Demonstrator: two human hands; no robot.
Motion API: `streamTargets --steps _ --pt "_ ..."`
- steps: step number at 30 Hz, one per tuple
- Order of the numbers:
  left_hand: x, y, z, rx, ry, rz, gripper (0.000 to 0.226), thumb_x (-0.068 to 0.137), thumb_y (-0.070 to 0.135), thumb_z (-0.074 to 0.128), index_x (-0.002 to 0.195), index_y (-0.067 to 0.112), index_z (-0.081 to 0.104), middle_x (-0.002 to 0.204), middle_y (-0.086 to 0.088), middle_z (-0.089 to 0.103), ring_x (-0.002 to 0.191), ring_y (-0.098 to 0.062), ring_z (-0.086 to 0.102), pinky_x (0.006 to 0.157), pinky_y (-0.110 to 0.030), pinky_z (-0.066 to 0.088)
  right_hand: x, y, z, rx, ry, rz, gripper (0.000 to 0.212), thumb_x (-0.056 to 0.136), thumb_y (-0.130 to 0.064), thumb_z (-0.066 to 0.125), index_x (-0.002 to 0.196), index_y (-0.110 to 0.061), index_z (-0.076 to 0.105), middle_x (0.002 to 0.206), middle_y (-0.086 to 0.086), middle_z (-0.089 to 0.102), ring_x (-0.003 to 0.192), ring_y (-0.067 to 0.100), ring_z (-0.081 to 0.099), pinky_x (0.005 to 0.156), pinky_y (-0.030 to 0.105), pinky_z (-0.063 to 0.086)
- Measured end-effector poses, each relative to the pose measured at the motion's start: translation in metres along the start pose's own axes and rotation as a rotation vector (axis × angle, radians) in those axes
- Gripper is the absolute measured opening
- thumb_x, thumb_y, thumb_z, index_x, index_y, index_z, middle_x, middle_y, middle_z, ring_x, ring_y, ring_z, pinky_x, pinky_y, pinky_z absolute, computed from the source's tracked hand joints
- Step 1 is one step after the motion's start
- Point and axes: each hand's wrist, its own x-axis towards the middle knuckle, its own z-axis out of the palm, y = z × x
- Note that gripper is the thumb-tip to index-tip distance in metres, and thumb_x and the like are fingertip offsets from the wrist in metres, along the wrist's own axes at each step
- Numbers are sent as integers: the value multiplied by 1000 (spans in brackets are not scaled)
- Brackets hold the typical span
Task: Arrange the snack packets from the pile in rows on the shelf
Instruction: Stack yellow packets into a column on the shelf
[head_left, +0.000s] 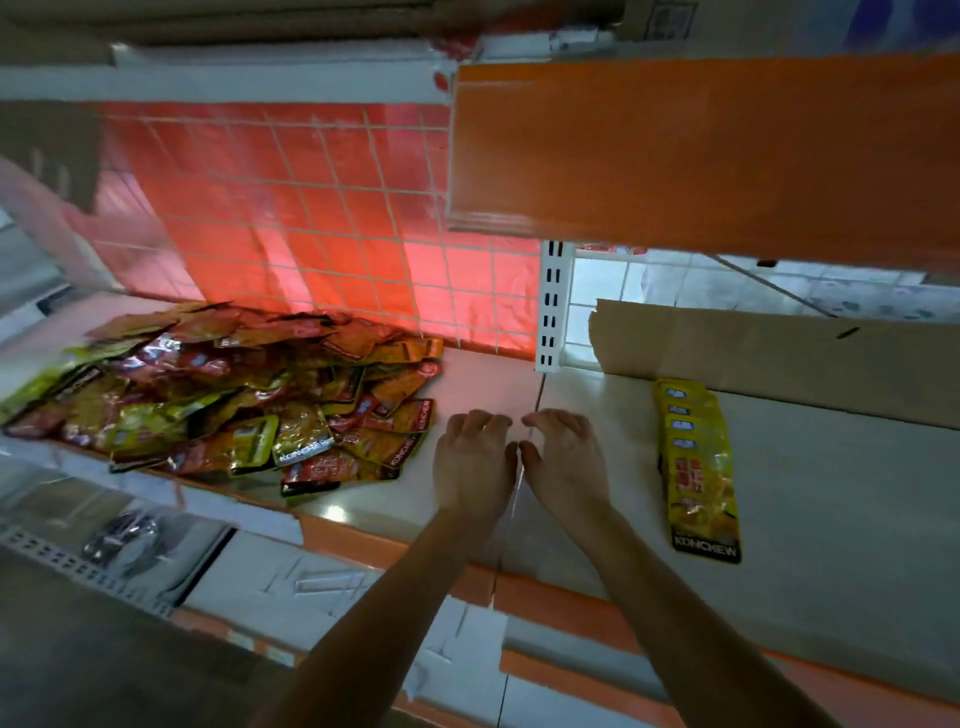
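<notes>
One wide white shelf (841, 525) with an orange front edge spans the view, and everything else sits on or around it. Behind its left half stands a red back panel (311, 208) crossed by a pale wire grid, and an orange upper shelf (701, 150) juts out above the right half. A big loose pile of snack packets (234, 395), red and yellow and lying every which way, covers the left end of the shelf up against the red panel. A flat sheet of cardboard (779, 353) leans along the back on the right, beside a white slotted upright (551, 306). Just in front of the cardboard, a neat row of yellow packets (696, 467) overlaps like shingles toward the front edge, the nearest one reading KONCHEW. Between pile and row, on bare shelf, the left hand (475, 462) and right hand (563, 457) rest palm down, side by side and almost touching, fingers loosely curled with tips on the surface, holding nothing.
</notes>
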Motion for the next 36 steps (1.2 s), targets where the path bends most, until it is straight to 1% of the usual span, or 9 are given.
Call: streamTargets --steps 4,7,12,15,19,24,28,31,36 --pt "-6 -44 -12 82 -20 -114 35 66 15 81 99 11 70 101 -11 68 94 -36 64 71 -43 55 11 -38 28 -2 -99 -62 38 90 -18 58 127 -15 57 134 2 56 126 22 44 105 33 37" --pt "-9 -77 -20 151 -34 -212 38 80 19 68 116 11 63 113 -12 64 105 -36 58 84 -45 51 22 -65 50 -12 -171 -110 33 89 -18 55 122 -14 59 128 5 59 120 24 49 99 35 42" --pt "-15 -108 -29 254 -73 -320 42 85 30 36 108 13 67 107 -7 64 99 -31 57 73 -39 50 41 -95 83 -21 -236 -156 32 90 -21 48 121 -18 56 125 6 59 115 27 52 95 37 43" --pt "-19 -111 -26 274 -49 -314 27 80 22 60 102 11 70 100 -8 67 91 -31 61 67 -38 51 50 -98 95 -33 -294 -192 36 97 -27 40 132 -19 48 136 6 52 126 26 45 104 36 36" --pt "-22 -110 -22 282 -62 -311 25 78 23 69 100 11 72 103 -10 67 95 -31 61 70 -39 53 47 -89 107 -134 -336 -159 44 100 -35 34 142 -20 35 147 2 41 136 21 35 113 39 28" --pt "-27 -104 -26 307 -28 -267 21 64 20 81 82 12 73 87 -11 66 80 -32 61 60 -39 51 33 -76 105 -203 -226 -154 39 99 -35 36 135 -24 47 140 -4 50 130 16 44 111 35 29" --pt "-29 -97 -22 256 -43 -162 14 66 20 78 73 11 72 83 -11 64 75 -32 61 58 -37 50 19 -70 92 -258 -150 -141 35 94 -32 50 126 -20 57 127 -2 61 117 21 55 101 35 40" --pt "-32 -88 -18 152 -66 -94 18 75 23 57 76 11 72 87 -10 65 76 -33 61 59 -36 51 8 -62 74 -283 -143 -100 35 95 -27 48 127 -14 55 125 4 60 114 26 53 95 37 42" --pt "-33 -75 -20 -47 -125 -92 9 77 11 69 85 9 73 103 -12 65 93 -35 58 72 -38 51 0 -48 45 -374 -204 19 44 93 -40 50 124 -9 50 124 8 52 119 27 44 95 36 38"
